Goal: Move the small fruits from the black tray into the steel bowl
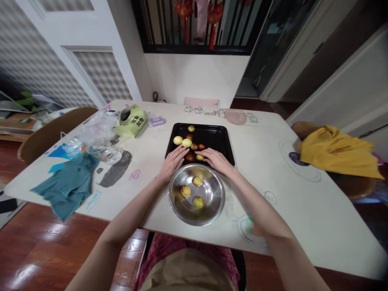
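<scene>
Head view: nearest, the table (306, 226) ends in a straight front edge, with the person's lap below it. Just inside that edge sits a steel bowl (214, 198) holding three yellow fruits (198, 202), well apart from one another on its bottom. The bowl's far rim overlaps the front of a black tray (216, 139) in this view; whether they touch I cannot tell.

Both forearms pass around the bowl, one on each side. The left hand (175, 162) lies over the tray's front left, its fingers outstretched and nearly together, tips beside a pale fruit (187, 142). The right hand (216, 159) reaches in from the tray's front right, fingers close together over a small yellow fruit (200, 157); whether they grip it I cannot tell. The tray's other fruits, brown, pale and yellow, gather in its left and middle, so its right side is black base up to the raised rim.

Left of the tray, past a stretch of tabletop, lie a teal cloth (71, 182), a clear cup (109, 153) and, farther, a green bag (135, 121) with its mouth gaping. Rightward, drawn-on tabletop runs to a yellow cloth (336, 149) at the side edge.
</scene>
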Tool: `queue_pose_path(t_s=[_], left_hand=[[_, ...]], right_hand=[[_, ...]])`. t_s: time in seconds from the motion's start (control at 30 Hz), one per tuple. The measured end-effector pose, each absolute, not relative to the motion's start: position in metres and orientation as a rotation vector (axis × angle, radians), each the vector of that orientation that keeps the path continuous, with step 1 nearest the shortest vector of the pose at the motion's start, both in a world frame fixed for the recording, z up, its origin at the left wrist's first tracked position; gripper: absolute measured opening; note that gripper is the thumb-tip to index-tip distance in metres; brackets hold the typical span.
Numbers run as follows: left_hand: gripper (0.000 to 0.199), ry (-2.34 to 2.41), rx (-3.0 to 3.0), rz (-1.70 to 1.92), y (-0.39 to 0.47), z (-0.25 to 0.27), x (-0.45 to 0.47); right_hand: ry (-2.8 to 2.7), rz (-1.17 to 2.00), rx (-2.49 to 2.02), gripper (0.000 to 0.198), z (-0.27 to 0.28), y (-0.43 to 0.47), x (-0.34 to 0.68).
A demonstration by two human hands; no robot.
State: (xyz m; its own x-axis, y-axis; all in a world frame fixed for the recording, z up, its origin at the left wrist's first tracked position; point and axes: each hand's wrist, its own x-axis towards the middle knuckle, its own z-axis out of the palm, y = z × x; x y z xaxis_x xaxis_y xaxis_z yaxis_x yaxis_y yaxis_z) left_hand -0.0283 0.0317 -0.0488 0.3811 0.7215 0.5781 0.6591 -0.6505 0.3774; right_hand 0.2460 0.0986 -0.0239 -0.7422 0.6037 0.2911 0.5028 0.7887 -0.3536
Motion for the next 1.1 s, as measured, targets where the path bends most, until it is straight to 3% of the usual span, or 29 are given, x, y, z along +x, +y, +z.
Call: queue_pose_path(t_s=[0.43, 0.73, 1.1], left_hand=[[0.042, 0.772, 2.181, 1.108, 0.02, -0.017, -0.04], [0.042, 0.497, 2.023, 0.747, 0.014, -0.009, -0.03], [0.044, 0.608, 2.021, 0.803, 0.022, -0.016, -0.037]], right_hand=[[-2.604, 0.454, -0.85, 0.035, -0.023, 0.104, 0.252], [-2.594, 0.386, -0.841, 0.035, -0.018, 0.106, 0.258], [-2.546, 0.641, -0.63, 0.023, 0.061, 0.053, 0.253]])
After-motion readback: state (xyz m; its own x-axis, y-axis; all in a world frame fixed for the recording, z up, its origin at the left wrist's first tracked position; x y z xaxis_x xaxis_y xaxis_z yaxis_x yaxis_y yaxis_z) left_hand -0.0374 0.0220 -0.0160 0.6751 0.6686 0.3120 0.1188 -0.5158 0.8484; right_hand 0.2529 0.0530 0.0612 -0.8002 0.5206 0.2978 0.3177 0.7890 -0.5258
